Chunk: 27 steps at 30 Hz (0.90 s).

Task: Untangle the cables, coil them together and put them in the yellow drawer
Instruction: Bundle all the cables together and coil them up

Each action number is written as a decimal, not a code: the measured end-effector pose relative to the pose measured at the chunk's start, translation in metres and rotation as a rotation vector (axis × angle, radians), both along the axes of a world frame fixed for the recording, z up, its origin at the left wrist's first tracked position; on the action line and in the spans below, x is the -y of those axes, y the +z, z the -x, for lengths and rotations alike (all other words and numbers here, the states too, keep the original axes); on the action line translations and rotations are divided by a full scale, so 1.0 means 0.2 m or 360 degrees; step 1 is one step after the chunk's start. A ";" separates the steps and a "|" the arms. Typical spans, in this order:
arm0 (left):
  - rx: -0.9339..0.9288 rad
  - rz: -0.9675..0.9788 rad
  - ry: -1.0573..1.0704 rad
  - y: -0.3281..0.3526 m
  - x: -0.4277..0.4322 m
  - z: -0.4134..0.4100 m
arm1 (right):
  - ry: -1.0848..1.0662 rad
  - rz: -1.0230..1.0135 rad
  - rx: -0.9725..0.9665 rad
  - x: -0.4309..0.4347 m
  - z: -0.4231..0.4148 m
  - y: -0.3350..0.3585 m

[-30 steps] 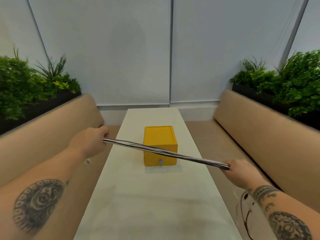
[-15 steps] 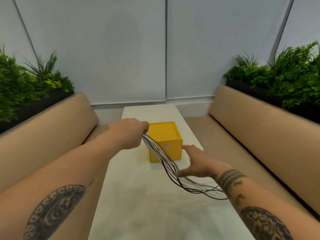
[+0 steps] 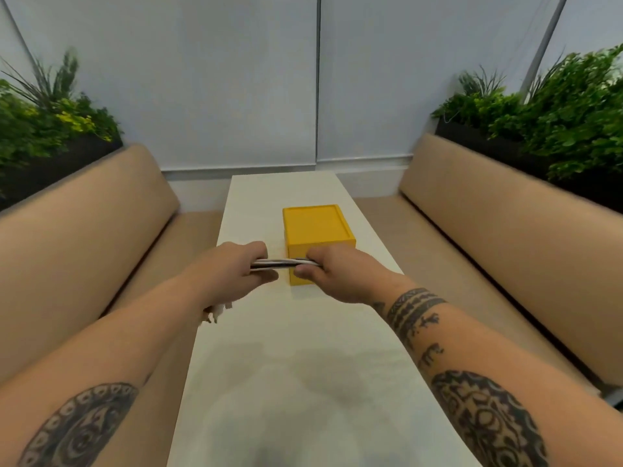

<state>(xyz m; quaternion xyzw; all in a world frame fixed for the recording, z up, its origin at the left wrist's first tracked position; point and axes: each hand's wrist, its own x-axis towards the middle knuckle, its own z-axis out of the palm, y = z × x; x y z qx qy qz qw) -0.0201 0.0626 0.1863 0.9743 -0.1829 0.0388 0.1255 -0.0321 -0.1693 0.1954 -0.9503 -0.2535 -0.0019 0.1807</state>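
Note:
A short stretch of the black and white cables [image 3: 282, 263] runs between my two hands, held above the white table [image 3: 303, 348]. My left hand [image 3: 232, 271] grips the bundle on the left, and some white cable ends [image 3: 215, 311] hang below its wrist. My right hand [image 3: 332, 273] grips the bundle on the right, close to the left hand. Just behind my hands stands the yellow drawer box [image 3: 317, 230], shut, with my right hand covering part of its front.
Tan benches run along both sides of the table, the left bench [image 3: 84, 237] and the right bench [image 3: 488, 214]. Planters with green plants [image 3: 556, 106] sit behind each backrest. A pale wall closes the far end.
The cables were stretched taut between widely spread hands, then hung in a slack loop as the right hand let go. Now both hands grip a short folded bundle close together.

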 end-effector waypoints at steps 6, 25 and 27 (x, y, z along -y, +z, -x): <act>-0.0063 0.0073 -0.0150 -0.17 -0.12 -0.03 | 0.0065 0.0089 -0.0127 0.11 -0.05 -0.15; 0.0202 -0.0056 0.0221 0.06 -0.14 -0.17 | -0.0171 0.0121 -0.0018 0.84 -0.53 -0.16; 0.0210 -0.0098 0.0221 0.07 -0.08 -0.18 | -0.0156 0.0111 -0.0005 0.88 -0.58 -0.16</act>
